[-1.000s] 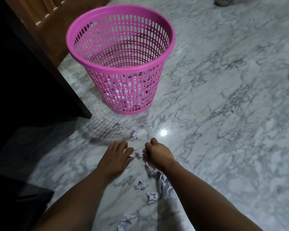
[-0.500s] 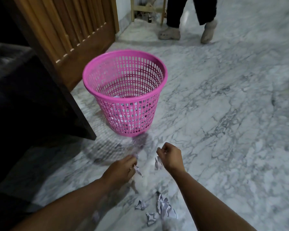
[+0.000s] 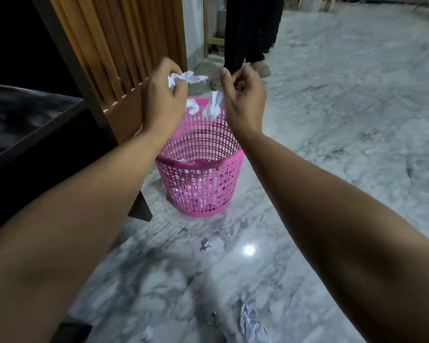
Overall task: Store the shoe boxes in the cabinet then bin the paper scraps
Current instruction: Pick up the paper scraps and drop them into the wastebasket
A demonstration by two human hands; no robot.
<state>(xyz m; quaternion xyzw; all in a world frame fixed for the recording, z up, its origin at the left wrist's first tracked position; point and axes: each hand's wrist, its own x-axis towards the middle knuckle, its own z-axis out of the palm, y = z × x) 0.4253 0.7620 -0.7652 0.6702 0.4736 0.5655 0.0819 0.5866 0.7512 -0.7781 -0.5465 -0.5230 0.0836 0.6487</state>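
Both my hands are raised over the pink mesh bin, which stands on the marble floor and has paper inside. My left hand grips a crumpled white paper scrap at its fingertips. A second scrap is in the air just below it. My right hand has thumb and fingers loosely parted, and a white scrap hangs in the air at its thumb side above the bin's far rim. Several scraps lie on the floor near me, one at the middle and a bigger one lower down.
A slatted wooden door stands open left of the bin, beside a dark cabinet. A person in dark trousers stands beyond the bin next to a wooden frame. Marble floor stretches to the right.
Both hands rose from the floor with scraps to above the bin. Scraps now drop from them toward the bin. My view tilted up.
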